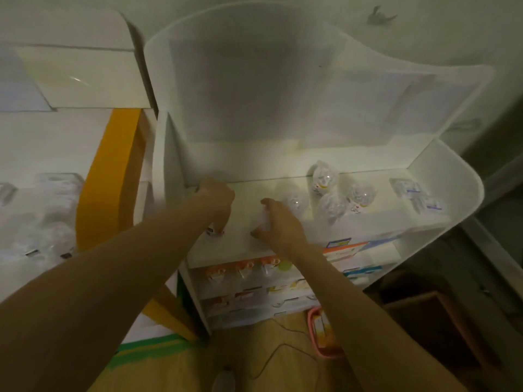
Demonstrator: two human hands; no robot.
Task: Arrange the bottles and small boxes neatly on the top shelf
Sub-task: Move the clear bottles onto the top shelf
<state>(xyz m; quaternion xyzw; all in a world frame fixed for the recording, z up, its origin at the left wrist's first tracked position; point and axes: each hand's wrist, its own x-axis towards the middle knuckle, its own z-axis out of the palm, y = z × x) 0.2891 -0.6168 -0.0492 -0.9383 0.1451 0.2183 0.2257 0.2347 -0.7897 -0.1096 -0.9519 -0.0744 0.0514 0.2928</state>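
The white top shelf [376,216] carries several clear bottles in plastic wrap [325,179] at its middle and two small clear boxes [407,188] at its right. My left hand [216,198] is curled over a bottle at the shelf's left front; only the bottle's labelled base [213,232] shows below the fingers. My right hand [278,224] grips another clear bottle [264,217] near the shelf's front middle, beside one more wrapped bottle [294,200]. The picture is dim and blurred.
Lower shelves hold rows of orange-labelled packets [243,270] and flat boxes [345,247]. A neighbouring white unit with an orange stripe [110,176] stands at the left, holding wrapped bottles [53,193]. A pink basket [322,332] and a cable lie on the floor below.
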